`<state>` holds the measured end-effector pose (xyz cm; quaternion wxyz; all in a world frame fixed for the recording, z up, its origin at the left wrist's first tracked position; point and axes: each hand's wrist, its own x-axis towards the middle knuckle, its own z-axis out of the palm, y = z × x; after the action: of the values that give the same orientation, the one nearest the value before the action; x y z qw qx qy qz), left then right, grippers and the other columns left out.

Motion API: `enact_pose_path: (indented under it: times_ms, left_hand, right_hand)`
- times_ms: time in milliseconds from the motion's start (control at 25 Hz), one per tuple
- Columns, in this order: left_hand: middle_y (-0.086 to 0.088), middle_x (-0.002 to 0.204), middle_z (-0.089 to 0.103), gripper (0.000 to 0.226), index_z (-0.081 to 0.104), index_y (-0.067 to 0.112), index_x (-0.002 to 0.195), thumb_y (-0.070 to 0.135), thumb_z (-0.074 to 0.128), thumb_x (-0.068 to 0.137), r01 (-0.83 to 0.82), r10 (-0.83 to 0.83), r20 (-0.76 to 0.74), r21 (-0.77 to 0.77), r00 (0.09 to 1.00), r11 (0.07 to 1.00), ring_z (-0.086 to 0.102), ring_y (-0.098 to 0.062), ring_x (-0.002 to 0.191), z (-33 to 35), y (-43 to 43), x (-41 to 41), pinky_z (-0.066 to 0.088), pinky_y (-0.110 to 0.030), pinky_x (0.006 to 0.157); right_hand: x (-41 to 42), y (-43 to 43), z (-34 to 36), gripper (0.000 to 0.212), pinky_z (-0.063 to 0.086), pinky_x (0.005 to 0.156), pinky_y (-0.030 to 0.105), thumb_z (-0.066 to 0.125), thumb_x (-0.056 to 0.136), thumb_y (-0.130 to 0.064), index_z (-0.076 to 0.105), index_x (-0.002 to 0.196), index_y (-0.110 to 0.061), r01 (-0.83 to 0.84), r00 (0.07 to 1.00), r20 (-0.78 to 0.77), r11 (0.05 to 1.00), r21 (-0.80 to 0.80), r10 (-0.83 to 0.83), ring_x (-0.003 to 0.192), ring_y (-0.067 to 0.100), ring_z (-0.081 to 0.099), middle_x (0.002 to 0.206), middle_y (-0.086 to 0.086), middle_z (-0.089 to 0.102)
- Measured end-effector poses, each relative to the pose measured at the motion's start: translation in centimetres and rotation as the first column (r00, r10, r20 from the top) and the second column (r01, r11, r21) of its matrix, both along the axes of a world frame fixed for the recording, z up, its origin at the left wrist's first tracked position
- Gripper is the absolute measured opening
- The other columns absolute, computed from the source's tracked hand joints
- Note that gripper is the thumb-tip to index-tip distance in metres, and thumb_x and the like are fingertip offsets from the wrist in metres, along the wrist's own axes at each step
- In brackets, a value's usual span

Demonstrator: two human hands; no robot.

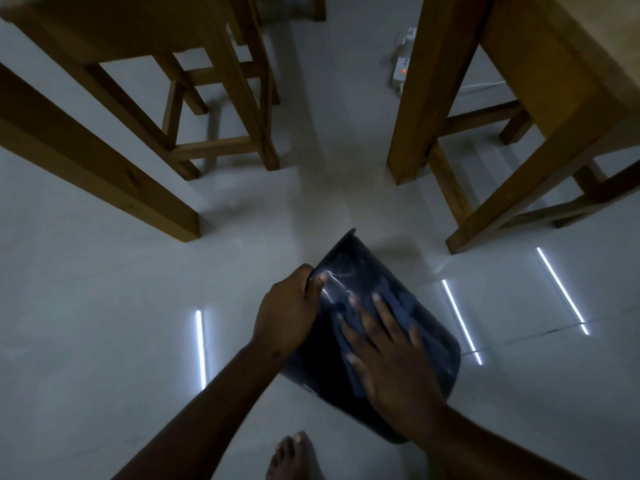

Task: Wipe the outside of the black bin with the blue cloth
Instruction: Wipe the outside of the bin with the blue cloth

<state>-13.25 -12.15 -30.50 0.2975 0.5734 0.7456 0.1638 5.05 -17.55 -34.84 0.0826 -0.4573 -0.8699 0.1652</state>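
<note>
The black bin lies tilted on its side above the pale floor, at the lower middle of the head view. My left hand grips the bin's left edge, fingers curled round it. My right hand lies flat with spread fingers on the bin's upturned side, pressing the blue cloth against it. The cloth is dark and blurred; only wrinkled patches show around my fingers.
Wooden table and stool legs stand beyond the bin on both sides, with a beam at the left. A white power strip with a red light lies on the floor at the back. My bare foot is near the bottom edge.
</note>
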Motion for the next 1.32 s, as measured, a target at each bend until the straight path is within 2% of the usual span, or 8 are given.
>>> enact_pose_path:
  times_ms: [80,240,440,640,840,1040,1200,1320]
  left_hand:
    - [0.007,0.062,0.057,0.036,0.051,0.021,0.081,0.046,0.034,0.101,0.02,-0.02,0.016,-0.01,1.0,1.0,0.057,-0.006,0.06,-0.1,0.1,-0.4,0.039,-0.022,0.056]
    - [0.005,0.059,0.059,0.035,0.048,0.024,0.079,0.045,0.032,0.101,-0.015,0.014,-0.03,-0.036,0.999,0.999,0.057,-0.005,0.058,0.1,-0.4,-0.1,0.039,-0.022,0.055]
    - [0.006,0.064,0.058,0.035,0.046,0.026,0.078,0.047,0.031,0.101,-0.002,0.002,-0.024,-0.033,1.0,0.999,0.059,-0.012,0.061,-0.2,-0.3,-0.4,0.042,-0.027,0.057]
    - [0.006,0.062,0.059,0.035,0.049,0.024,0.083,0.046,0.03,0.101,-0.06,0.059,-0.023,-0.057,0.998,0.997,0.058,-0.007,0.06,-0.1,-0.9,0.0,0.042,-0.021,0.056]
    - [0.003,0.07,0.062,0.036,0.05,0.021,0.084,0.047,0.031,0.101,-0.051,0.051,-0.002,-0.028,0.999,0.998,0.062,-0.019,0.067,-0.6,-0.4,-0.4,0.049,-0.034,0.065]
    - [0.004,0.062,0.062,0.034,0.049,0.025,0.081,0.046,0.031,0.102,-0.064,0.065,0.01,-0.058,0.998,0.996,0.062,-0.011,0.063,-0.2,-0.9,-0.3,0.05,-0.032,0.065]
    - [0.004,0.07,0.064,0.035,0.05,0.023,0.082,0.048,0.032,0.101,-0.056,0.056,0.0,-0.047,0.998,0.997,0.062,-0.014,0.066,-0.2,-0.2,-0.2,0.048,-0.031,0.064]
    - [0.005,0.078,0.066,0.03,0.052,0.025,0.086,0.047,0.038,0.1,-0.016,0.03,0.176,-0.078,0.984,0.997,0.065,-0.013,0.073,-0.2,-0.9,-1.2,0.047,-0.025,0.063]
  right_hand:
    - [-0.3,3.7,-1.0,0.054,0.015,0.116,0.051,0.013,0.103,-0.045,0.013,0.153,-0.027,0.04,0.999,0.016,0.999,-0.012,-0.04,0.15,0.028,0.012,0.162,0.004,0.019]
    - [3.1,3.5,-2.4,0.068,0.031,0.113,0.051,0.006,0.098,-0.056,0.029,0.149,-0.019,0.329,0.943,-0.008,0.936,-0.124,-0.332,0.141,0.035,0.034,0.154,0.014,0.036]
    - [-1.1,2.1,-0.7,0.057,0.026,0.109,0.05,0.028,0.097,-0.038,0.017,0.152,-0.028,-0.077,0.997,0.023,0.996,0.049,0.075,0.147,0.031,0.022,0.161,0.005,0.024]
    - [1.9,5.3,-2.8,0.055,0.036,0.109,0.053,0.027,0.098,-0.023,0.019,0.148,-0.004,0.17,0.981,0.109,0.983,-0.066,-0.162,0.137,0.042,0.037,0.154,0.022,0.031]
    - [-1.2,0.7,0.0,0.053,0.033,0.104,0.055,0.03,0.097,-0.042,0.026,0.149,-0.034,-0.07,0.997,0.042,0.997,0.011,0.07,0.146,0.03,0.022,0.16,0.001,0.025]
    - [0.3,7.5,-1.8,0.054,0.046,0.101,0.049,0.018,0.1,-0.031,0.035,0.146,-0.007,0.265,0.958,-0.076,0.957,-0.117,-0.275,0.123,0.042,0.053,0.138,0.022,0.053]
    - [-1.5,0.7,-0.4,0.053,0.029,0.11,0.058,0.024,0.1,-0.042,0.025,0.151,-0.027,0.058,0.998,0.036,0.997,-0.05,-0.056,0.148,0.032,0.02,0.161,0.004,0.022]
    - [-1.7,3.5,-0.1,0.058,0.025,0.112,0.055,0.035,0.099,-0.036,0.016,0.153,-0.029,-0.07,0.997,-0.007,0.991,0.111,0.071,0.149,0.03,0.013,0.163,0.004,0.014]
